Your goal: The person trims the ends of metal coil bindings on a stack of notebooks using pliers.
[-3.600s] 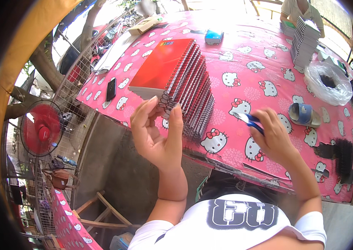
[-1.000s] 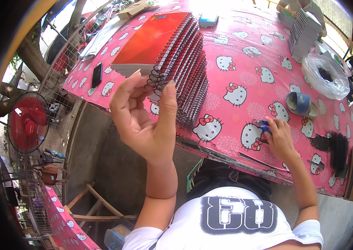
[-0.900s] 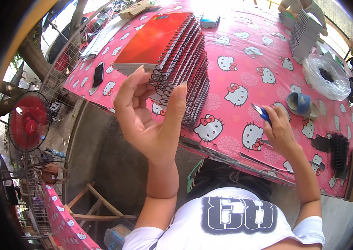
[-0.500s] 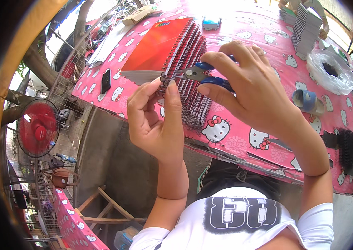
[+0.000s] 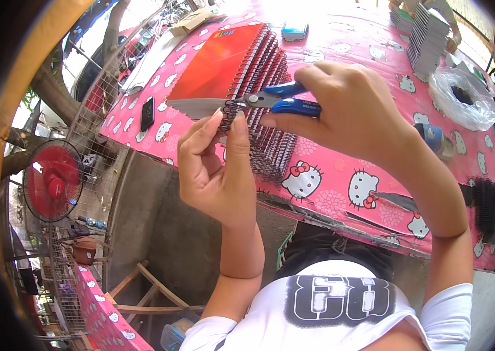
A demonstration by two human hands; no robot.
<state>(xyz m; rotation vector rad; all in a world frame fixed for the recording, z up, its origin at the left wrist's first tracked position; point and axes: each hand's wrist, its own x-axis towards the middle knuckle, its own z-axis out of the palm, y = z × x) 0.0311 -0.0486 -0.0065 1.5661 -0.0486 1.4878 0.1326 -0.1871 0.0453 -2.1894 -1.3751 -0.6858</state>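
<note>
A stack of red spiral notebooks (image 5: 215, 64) lies near the table's front edge, its dark wire coils facing right. My left hand (image 5: 218, 169) pinches the lower end of a coil (image 5: 230, 117) between thumb and fingers at the stack's near corner. From the right, my right hand (image 5: 347, 108) grips blue-handled cutting pliers (image 5: 294, 96). The handles stand somewhat apart, and the metal jaws reach the coil end just above my left fingertips. Whether the jaws are closed on the wire is too small to tell.
A black phone (image 5: 148, 114) lies left of the notebooks, a small blue box (image 5: 295, 31) behind them. On the right are a clear plastic bag (image 5: 464, 99), a jar (image 5: 434, 140) and a black brush (image 5: 486, 205). Another person's hand (image 5: 452, 45) is beside stacked notebooks (image 5: 427, 44) at the far right.
My right hand and the pliers have shifted slightly left and the pliers' handles look wider apart. My left hand stays almost in place on the coil.
</note>
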